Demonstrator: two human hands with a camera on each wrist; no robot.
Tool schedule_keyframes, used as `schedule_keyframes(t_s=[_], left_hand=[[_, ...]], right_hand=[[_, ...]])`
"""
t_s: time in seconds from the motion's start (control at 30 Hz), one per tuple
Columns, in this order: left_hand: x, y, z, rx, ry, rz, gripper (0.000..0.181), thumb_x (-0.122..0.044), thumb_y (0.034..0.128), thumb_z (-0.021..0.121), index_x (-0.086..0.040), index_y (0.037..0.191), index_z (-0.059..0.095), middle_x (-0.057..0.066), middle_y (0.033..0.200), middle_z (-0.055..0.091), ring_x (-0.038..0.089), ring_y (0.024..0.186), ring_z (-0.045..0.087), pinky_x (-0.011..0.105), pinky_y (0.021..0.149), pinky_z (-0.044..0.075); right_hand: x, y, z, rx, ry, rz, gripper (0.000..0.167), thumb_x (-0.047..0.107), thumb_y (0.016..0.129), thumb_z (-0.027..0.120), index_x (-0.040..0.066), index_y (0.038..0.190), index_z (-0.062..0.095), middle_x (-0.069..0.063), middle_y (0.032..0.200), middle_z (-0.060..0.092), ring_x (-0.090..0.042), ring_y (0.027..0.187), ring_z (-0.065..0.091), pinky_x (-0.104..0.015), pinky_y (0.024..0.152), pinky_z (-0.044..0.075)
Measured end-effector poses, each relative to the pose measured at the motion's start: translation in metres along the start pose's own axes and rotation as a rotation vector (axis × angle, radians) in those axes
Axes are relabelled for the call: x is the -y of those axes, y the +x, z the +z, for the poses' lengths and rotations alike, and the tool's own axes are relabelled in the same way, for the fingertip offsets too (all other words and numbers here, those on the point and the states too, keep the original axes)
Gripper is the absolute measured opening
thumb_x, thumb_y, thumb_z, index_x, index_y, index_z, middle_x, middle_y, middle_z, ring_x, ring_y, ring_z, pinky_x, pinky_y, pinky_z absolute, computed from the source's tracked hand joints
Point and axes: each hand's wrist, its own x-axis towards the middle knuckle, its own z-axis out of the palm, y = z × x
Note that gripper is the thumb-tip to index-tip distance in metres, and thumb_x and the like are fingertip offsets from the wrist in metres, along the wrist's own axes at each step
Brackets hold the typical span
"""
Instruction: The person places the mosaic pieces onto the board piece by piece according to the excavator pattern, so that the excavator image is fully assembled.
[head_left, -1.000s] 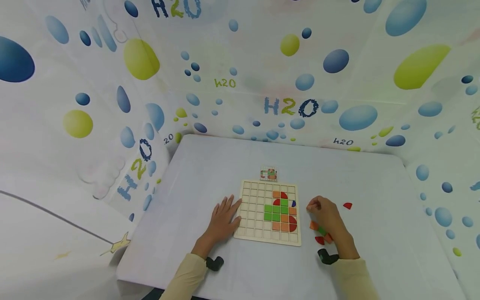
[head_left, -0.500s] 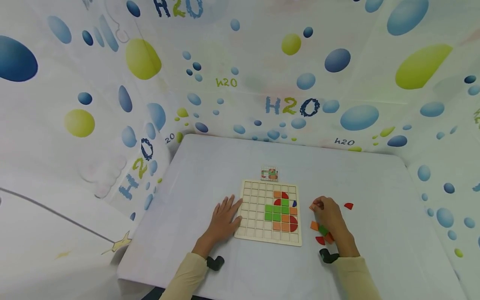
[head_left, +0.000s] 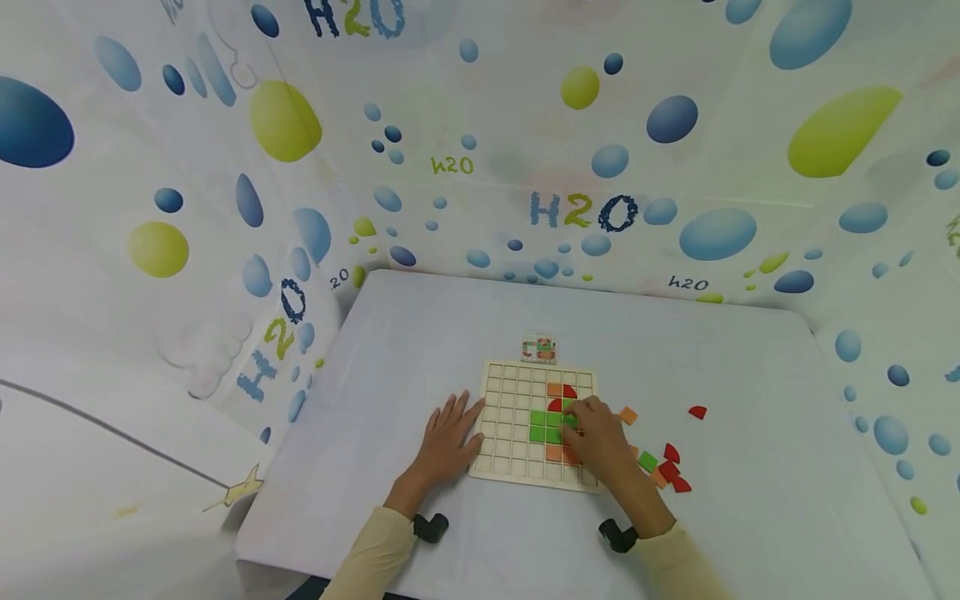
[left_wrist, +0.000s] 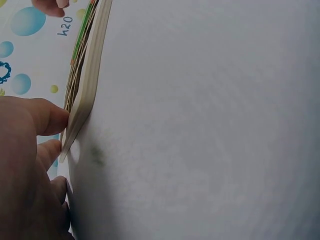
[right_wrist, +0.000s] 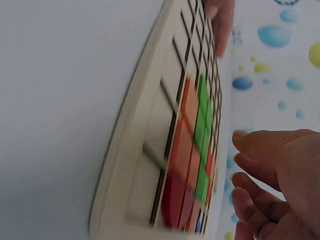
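A square wooden grid board lies on the table, with green, orange and red pieces set in its cells. My left hand rests beside its left edge, fingers spread, thumb and a finger touching the rim. Over the board's right half hovers my right hand, covering some pieces there. In the right wrist view its fingers are loosely bent above the board, and no piece shows between them. Green squares and an orange square remain visible, as does a red quarter-round piece.
A small printed pattern card lies behind the board. Right of the board are loose pieces: an orange square, a green square, several red ones and a lone red quarter-round piece. A bubble-printed cloth wall stands behind the table.
My right hand has moved left from the loose orange square onto the board, leaving that square on the table and uncovering red pieces. My left hand has stayed put.
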Motion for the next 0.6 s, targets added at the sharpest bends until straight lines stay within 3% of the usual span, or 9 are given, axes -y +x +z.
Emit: schedule_keyframes(t_s=[0.17, 0.3, 0.6], left_hand=[[0.0, -0.001, 0.0, -0.011, -0.011, 0.012, 0.062, -0.03, 0.1056, 0.053, -0.016, 0.165, 0.039, 0.015, 0.175, 0.024, 0.04, 0.163, 0.016, 0.066, 0.127, 0.013], [0.001, -0.001, 0.001, 0.002, -0.006, 0.01, 0.062, -0.032, 0.1068, 0.052, -0.018, 0.166, 0.037, 0.013, 0.175, 0.022, 0.039, 0.163, 0.014, 0.065, 0.128, 0.012], [0.001, -0.001, 0.002, -0.018, -0.012, 0.016, 0.061, -0.032, 0.1066, 0.053, -0.017, 0.165, 0.039, 0.014, 0.175, 0.024, 0.039, 0.163, 0.015, 0.066, 0.127, 0.013]], right_hand=[[0.02, -0.003, 0.018, 0.049, -0.055, -0.104, 0.026, 0.022, 0.092, 0.084, 0.012, 0.114, 0.075, -0.003, 0.106, 0.064, -0.022, 0.099, 0.06, -0.043, 0.083, 0.049], [0.027, -0.004, 0.028, 0.073, -0.08, -0.09, 0.027, 0.022, 0.09, 0.086, 0.013, 0.112, 0.075, 0.0, 0.099, 0.06, -0.019, 0.093, 0.055, -0.042, 0.085, 0.044], [0.027, -0.004, 0.037, 0.059, -0.146, -0.092, 0.029, 0.024, 0.091, 0.085, 0.014, 0.114, 0.073, -0.002, 0.104, 0.062, -0.022, 0.102, 0.059, -0.046, 0.09, 0.044]])
